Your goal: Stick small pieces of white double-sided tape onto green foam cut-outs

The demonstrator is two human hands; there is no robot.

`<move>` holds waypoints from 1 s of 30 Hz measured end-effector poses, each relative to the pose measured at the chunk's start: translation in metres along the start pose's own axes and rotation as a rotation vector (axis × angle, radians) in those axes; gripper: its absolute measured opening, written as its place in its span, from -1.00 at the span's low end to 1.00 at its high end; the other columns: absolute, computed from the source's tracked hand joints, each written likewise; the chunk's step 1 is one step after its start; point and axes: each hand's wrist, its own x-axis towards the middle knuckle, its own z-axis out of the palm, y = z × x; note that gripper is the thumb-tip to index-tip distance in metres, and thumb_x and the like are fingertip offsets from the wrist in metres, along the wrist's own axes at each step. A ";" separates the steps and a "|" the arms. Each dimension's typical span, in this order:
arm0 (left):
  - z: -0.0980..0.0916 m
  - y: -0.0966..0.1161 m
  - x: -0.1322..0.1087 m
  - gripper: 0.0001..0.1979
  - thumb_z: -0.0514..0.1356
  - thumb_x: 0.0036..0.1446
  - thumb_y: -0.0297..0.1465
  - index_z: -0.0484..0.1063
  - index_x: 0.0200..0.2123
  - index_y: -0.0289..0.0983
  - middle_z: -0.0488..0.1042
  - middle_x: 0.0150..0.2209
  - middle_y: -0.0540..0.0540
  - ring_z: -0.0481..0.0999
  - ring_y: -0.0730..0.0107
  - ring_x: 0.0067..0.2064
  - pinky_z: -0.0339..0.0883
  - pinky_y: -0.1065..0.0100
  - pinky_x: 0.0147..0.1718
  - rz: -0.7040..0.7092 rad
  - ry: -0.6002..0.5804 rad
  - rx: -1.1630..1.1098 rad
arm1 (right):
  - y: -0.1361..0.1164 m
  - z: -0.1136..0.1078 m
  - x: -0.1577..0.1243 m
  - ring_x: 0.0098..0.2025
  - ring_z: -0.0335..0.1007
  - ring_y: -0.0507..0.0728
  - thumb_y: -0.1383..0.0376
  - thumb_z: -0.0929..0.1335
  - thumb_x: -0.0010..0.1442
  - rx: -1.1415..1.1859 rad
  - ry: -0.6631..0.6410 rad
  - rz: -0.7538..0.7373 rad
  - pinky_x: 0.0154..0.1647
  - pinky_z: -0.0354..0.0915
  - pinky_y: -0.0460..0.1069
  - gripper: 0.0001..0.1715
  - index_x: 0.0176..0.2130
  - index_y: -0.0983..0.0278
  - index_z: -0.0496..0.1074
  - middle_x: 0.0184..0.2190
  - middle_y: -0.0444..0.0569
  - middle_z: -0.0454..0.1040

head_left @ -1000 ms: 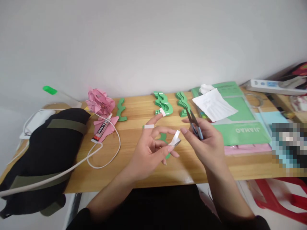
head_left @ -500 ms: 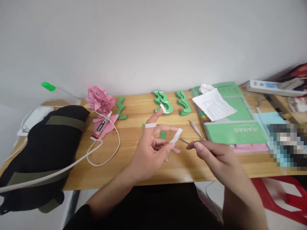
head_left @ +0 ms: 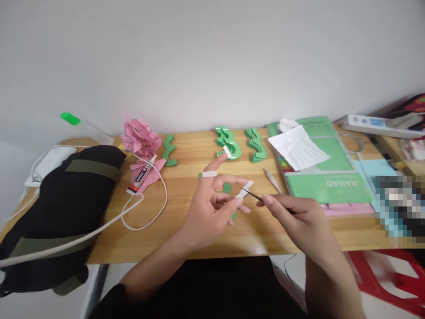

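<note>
- Near the middle of the frame, the left hand (head_left: 207, 210) pinches a short white strip (head_left: 245, 191) between thumb and a fingertip, with its index finger raised.
- Two small white pieces sit on that raised finger: a tip piece (head_left: 227, 152) at its end and a lower piece (head_left: 209, 174) near its base.
- Right of centre, the right hand (head_left: 300, 217) holds dark, thin-tipped tweezers (head_left: 254, 195) between thumb and fingers, the points aimed left.
- The tweezer points lie over the white strip; whether they are closed on it cannot be told.
- Behind the left hand's fingers, a green wavy piece (head_left: 227, 189) shows in part on the wooden table (head_left: 186, 190).
- Just above the right hand lies a slim pointed tool (head_left: 273, 181), beside a green folder (head_left: 332, 190) at right with crumpled white paper (head_left: 299, 148) on it.
- Above the hands, in the middle of the frame, stand two green stacks: a left stack (head_left: 234, 151) with white bits on it and a right stack (head_left: 257, 153).
- Left of centre are a single green piece (head_left: 170, 150), crumpled pink paper (head_left: 141, 137) and a glue tube (head_left: 142, 176) lying on a pink scrap (head_left: 153, 177).
- A black bundle (head_left: 66, 208) with olive bands fills the left side, a white cable (head_left: 99, 232) crossing it.
- At lower right, a red stool (head_left: 368, 283) shows below the table edge.
</note>
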 end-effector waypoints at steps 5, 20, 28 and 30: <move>0.000 0.003 0.000 -0.18 0.22 0.15 -0.49 -0.17 0.29 0.15 0.47 -0.05 -0.05 0.62 0.42 -0.39 0.30 0.60 -0.64 -0.017 0.000 -0.049 | 0.004 0.004 0.005 -0.64 0.17 0.02 -0.04 0.30 0.23 -0.116 0.062 0.011 -0.65 0.09 -0.07 -0.46 -0.56 0.25 0.53 -0.70 -0.13 0.33; -0.097 -0.037 0.108 -0.20 0.17 0.09 -0.56 -0.07 0.35 -0.14 0.44 0.13 -0.21 0.62 0.30 -0.25 0.43 0.26 -0.15 0.246 0.379 0.920 | 0.032 0.012 0.016 -0.62 0.39 0.15 -0.13 0.18 0.27 -0.192 0.110 0.090 -0.60 0.13 -0.04 -0.34 -0.50 0.23 0.53 -0.67 -0.07 0.44; -0.072 -0.024 0.085 -0.33 0.28 0.06 -0.37 0.17 0.24 -0.22 0.50 0.04 -0.22 0.54 0.20 -0.01 0.37 0.19 -0.02 0.239 0.333 0.459 | 0.034 0.021 0.012 -0.66 0.13 0.04 -0.18 0.24 0.20 0.142 0.177 0.166 -0.63 0.02 -0.07 -0.37 -0.45 0.26 0.51 -0.72 -0.17 0.18; -0.058 -0.016 0.067 -0.37 0.29 0.08 -0.31 0.20 0.20 -0.24 0.56 -0.05 -0.18 0.51 0.23 0.05 0.36 0.25 -0.03 0.146 0.266 0.067 | 0.028 0.031 0.014 -0.67 0.00 -0.01 -0.20 0.24 0.18 0.411 0.188 0.208 -0.67 -0.06 -0.09 -0.36 -0.38 0.29 0.50 -0.69 -0.22 0.09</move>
